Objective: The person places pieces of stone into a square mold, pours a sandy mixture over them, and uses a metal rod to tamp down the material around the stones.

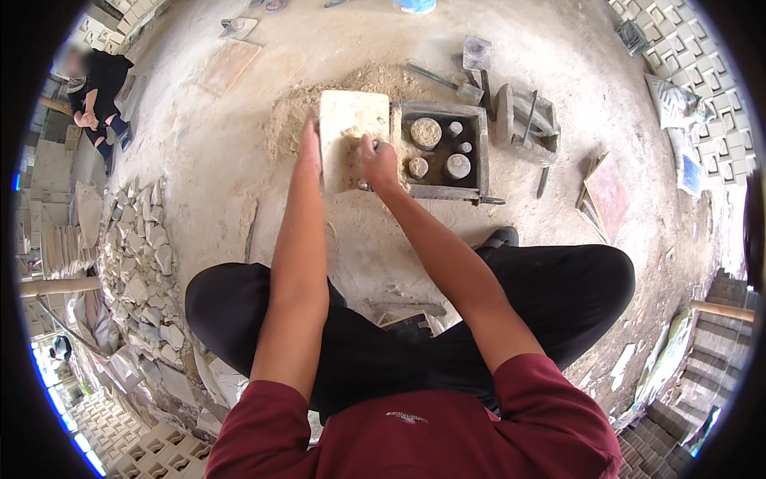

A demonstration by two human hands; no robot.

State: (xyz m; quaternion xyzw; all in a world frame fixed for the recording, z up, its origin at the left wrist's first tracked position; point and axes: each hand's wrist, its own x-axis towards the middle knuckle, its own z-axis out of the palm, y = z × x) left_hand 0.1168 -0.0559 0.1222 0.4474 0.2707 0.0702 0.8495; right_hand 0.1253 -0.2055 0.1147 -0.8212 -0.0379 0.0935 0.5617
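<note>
Touching block (pixel 351 110) edge: left hand (pixel 309 145), grip apart | right hand (pixel 380 164): grip unclear | floor (pixel 203 144) leftward

No lettering could be read. A small, pale print (pixel 407 417) stood on the maroon shirt's (pixel 455 447) front, too tiny to make out.
</note>
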